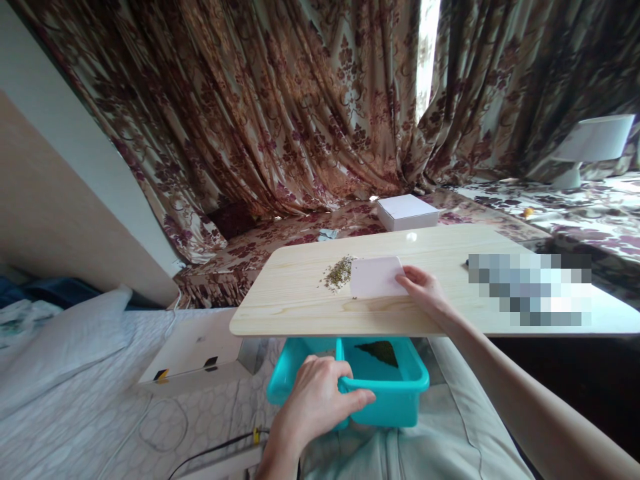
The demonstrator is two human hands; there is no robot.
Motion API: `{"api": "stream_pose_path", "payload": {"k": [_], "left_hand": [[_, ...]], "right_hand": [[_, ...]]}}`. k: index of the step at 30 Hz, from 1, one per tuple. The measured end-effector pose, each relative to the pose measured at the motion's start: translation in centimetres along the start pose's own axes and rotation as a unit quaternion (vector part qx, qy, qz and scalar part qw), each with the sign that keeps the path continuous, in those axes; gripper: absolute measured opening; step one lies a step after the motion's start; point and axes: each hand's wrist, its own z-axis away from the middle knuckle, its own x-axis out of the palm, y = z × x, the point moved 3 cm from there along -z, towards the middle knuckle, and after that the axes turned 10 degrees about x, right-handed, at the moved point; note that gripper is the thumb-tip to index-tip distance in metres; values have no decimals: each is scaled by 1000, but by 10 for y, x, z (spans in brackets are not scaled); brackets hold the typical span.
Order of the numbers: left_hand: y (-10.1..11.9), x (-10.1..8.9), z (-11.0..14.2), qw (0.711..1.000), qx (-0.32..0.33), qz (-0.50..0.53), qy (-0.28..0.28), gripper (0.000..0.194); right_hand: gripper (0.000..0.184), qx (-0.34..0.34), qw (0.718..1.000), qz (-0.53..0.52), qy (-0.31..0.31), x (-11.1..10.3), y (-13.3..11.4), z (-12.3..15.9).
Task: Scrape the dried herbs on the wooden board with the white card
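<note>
My right hand pinches the right edge of a white card that rests tilted or flat on the wooden tabletop. Against the card's left edge lies a loose pile of small green-brown seeds or grains, with a few bits scattered around it. Below the table's front edge my left hand grips the near rim of a turquoise divided bin, which sits at my lap. A heap of dark green grains lies in the bin's right compartment. My left hand partly hides the left compartment.
On the table's right side lies a pixelated, unreadable object. Behind the table stands a white box. A larger white carton and a dark cable are on the bed to the left. A lamp stands at far right.
</note>
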Motion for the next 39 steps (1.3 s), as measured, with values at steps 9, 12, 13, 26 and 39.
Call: {"api": "stream_pose_path", "payload": {"k": [9,12,13,26,39], "left_hand": [[1,-2,0,1000,-14,7,-13,34],[1,-3,0,1000,-17,9,-14,33],[1,-3,0,1000,-18,9,-15,33],[0,-3,0,1000,-14,5,-7,32],[3,-5,1,999,-22,2,-25,35]], "right_hand": [[21,22,999,22,-29,1,-3,4],[21,33,998,45,-33,0,-4,6],[21,35,997,51,-35,-1,-4,6],[24,47,997,44,-49,0,-8,9],[24,35,999,27,23,-7,-9,10]]}}
